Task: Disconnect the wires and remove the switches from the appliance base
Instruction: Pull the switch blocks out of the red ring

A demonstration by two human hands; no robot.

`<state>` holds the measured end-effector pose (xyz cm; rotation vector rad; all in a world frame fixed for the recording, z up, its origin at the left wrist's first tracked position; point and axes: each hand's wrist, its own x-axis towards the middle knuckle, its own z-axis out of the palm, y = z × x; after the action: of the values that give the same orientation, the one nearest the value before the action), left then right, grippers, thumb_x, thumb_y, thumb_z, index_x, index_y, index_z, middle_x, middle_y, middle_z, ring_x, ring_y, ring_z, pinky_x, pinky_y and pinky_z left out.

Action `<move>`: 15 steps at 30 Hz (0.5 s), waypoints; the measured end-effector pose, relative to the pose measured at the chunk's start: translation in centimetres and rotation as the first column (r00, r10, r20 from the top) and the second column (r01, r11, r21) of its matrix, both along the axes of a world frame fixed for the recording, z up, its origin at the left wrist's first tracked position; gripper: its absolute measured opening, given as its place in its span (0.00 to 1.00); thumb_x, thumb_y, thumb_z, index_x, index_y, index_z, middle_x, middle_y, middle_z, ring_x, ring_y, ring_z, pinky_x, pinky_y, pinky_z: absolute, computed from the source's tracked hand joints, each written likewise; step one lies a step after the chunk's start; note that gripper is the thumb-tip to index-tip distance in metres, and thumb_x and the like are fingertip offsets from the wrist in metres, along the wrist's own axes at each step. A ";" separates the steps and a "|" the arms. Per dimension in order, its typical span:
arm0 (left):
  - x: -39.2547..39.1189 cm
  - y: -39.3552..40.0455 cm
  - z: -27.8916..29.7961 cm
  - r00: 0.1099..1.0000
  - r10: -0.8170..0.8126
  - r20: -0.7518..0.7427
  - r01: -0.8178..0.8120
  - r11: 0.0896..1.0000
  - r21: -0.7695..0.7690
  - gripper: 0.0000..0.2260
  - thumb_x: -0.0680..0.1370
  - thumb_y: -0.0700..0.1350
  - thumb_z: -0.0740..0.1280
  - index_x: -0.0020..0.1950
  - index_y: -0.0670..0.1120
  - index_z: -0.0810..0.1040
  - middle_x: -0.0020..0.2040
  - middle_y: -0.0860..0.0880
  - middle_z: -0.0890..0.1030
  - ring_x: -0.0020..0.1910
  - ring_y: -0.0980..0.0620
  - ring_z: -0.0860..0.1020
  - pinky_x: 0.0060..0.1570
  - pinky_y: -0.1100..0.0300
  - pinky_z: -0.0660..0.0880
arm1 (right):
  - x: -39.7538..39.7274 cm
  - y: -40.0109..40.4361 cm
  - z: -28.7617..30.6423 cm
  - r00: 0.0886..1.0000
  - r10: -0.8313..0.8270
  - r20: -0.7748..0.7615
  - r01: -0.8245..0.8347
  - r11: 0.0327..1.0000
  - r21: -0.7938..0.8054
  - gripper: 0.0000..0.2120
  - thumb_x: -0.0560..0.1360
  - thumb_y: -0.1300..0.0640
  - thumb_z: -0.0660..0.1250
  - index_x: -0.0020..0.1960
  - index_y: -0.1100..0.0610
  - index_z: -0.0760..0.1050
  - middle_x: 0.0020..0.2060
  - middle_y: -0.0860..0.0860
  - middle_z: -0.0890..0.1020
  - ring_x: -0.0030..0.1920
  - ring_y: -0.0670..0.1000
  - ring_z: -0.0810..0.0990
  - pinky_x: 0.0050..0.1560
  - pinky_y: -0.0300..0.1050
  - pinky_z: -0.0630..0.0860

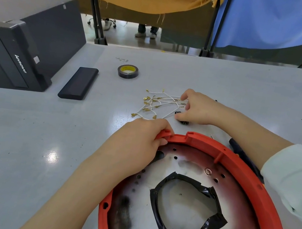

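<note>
Red-orange appliance base [265, 182], white wires [159, 104], black-and-yellow tape roll [127, 71].

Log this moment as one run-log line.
left hand: grips red base rim | right hand: on loose white wires, small black part under fingers | wires: off base, on table

One red appliance base [237, 158], one loose heap of white wires [159, 104] too tangled to count, one black switch [181, 119], one roll of tape [127, 71], one black flat case [78, 83], one computer tower [19, 43], two hands, left [138, 143] and right [198, 107]
</note>
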<state>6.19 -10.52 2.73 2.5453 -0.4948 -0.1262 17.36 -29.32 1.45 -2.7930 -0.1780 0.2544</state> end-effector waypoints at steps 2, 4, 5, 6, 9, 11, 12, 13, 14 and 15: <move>0.0 0.1 0.0 1.000 -0.001 -0.001 0.001 1.000 0.010 0.09 0.80 0.47 0.62 0.58 0.57 0.75 0.52 0.54 0.80 0.51 0.53 0.75 0.52 0.56 0.73 | -0.3 -0.4 0.2 0.999 -0.048 -0.016 0.049 0.999 0.016 0.21 0.73 0.51 0.68 0.62 0.55 0.67 0.49 0.53 0.80 0.43 0.51 0.79 0.36 0.43 0.70; 0.0 0.1 0.0 1.000 0.001 -0.004 -0.001 1.000 0.012 0.09 0.80 0.47 0.62 0.59 0.58 0.75 0.52 0.54 0.80 0.51 0.53 0.75 0.52 0.57 0.72 | -0.8 -0.8 0.4 0.995 -0.090 -0.038 0.092 0.995 0.043 0.15 0.73 0.54 0.67 0.57 0.54 0.68 0.40 0.52 0.81 0.34 0.50 0.82 0.29 0.40 0.71; 0.0 0.0 0.0 1.000 0.003 -0.006 -0.003 1.000 0.010 0.09 0.80 0.47 0.62 0.58 0.58 0.75 0.52 0.54 0.80 0.51 0.53 0.75 0.52 0.57 0.72 | -0.9 -0.9 0.6 0.991 -0.128 -0.036 0.130 0.988 0.078 0.13 0.73 0.55 0.66 0.56 0.54 0.68 0.38 0.52 0.80 0.32 0.51 0.83 0.28 0.40 0.72; -0.1 0.0 0.0 1.000 0.005 -0.008 -0.005 1.000 0.007 0.09 0.80 0.47 0.62 0.58 0.58 0.75 0.52 0.54 0.80 0.51 0.53 0.75 0.53 0.56 0.72 | -0.9 -1.1 0.7 0.985 -0.171 -0.028 0.173 0.977 0.121 0.12 0.73 0.56 0.66 0.55 0.55 0.68 0.37 0.52 0.79 0.31 0.52 0.83 0.29 0.40 0.74; -0.2 -0.2 0.0 1.000 0.005 -0.007 -0.005 1.000 0.005 0.09 0.80 0.47 0.62 0.59 0.57 0.75 0.53 0.54 0.80 0.52 0.52 0.75 0.53 0.56 0.73 | -0.6 -1.0 1.0 0.968 -0.250 -0.005 0.247 0.956 0.155 0.13 0.74 0.58 0.65 0.57 0.61 0.71 0.36 0.56 0.81 0.30 0.52 0.83 0.32 0.40 0.76; -0.2 -0.2 0.0 1.000 0.005 -0.005 -0.005 1.000 0.005 0.09 0.80 0.47 0.62 0.58 0.57 0.75 0.52 0.54 0.80 0.51 0.52 0.75 0.52 0.56 0.73 | -0.5 -0.5 0.7 0.970 -0.243 -0.010 0.242 0.962 0.125 0.17 0.73 0.59 0.64 0.59 0.65 0.74 0.37 0.60 0.84 0.32 0.54 0.84 0.39 0.45 0.78; -0.1 -0.2 0.0 1.000 0.007 -0.004 -0.007 1.000 0.004 0.09 0.80 0.47 0.61 0.58 0.57 0.75 0.52 0.54 0.80 0.51 0.53 0.75 0.52 0.56 0.73 | -0.6 -0.2 0.5 0.971 -0.241 -0.010 0.240 0.963 0.120 0.18 0.73 0.58 0.64 0.60 0.67 0.74 0.38 0.62 0.84 0.34 0.55 0.85 0.41 0.46 0.79; -0.1 -0.1 0.0 1.000 0.008 -0.002 -0.008 1.000 0.002 0.09 0.80 0.47 0.61 0.58 0.57 0.75 0.52 0.54 0.79 0.51 0.53 0.76 0.52 0.56 0.73 | -0.7 -0.1 0.5 0.971 -0.241 0.000 0.239 0.963 0.124 0.19 0.74 0.57 0.65 0.60 0.67 0.74 0.38 0.62 0.84 0.35 0.57 0.85 0.40 0.47 0.79; 0.0 -0.1 0.0 1.000 0.008 0.001 -0.008 1.000 0.003 0.08 0.80 0.47 0.61 0.58 0.57 0.75 0.52 0.55 0.79 0.51 0.53 0.75 0.52 0.56 0.73 | -0.9 -0.2 0.6 0.970 -0.243 0.023 0.239 0.962 0.130 0.20 0.74 0.55 0.66 0.59 0.68 0.74 0.38 0.62 0.83 0.35 0.58 0.84 0.37 0.46 0.78; 0.0 0.0 -0.1 1.000 0.008 0.004 -0.008 1.000 0.006 0.08 0.80 0.47 0.61 0.58 0.57 0.75 0.52 0.55 0.79 0.51 0.53 0.75 0.51 0.57 0.73 | -1.2 -0.4 0.9 0.968 -0.244 0.057 0.235 0.964 0.121 0.21 0.74 0.53 0.66 0.58 0.69 0.75 0.38 0.62 0.83 0.34 0.59 0.83 0.34 0.44 0.76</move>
<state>6.19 -10.56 2.66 2.5537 -0.4866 -0.1207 16.16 -29.69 2.39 -2.6780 0.1258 0.0822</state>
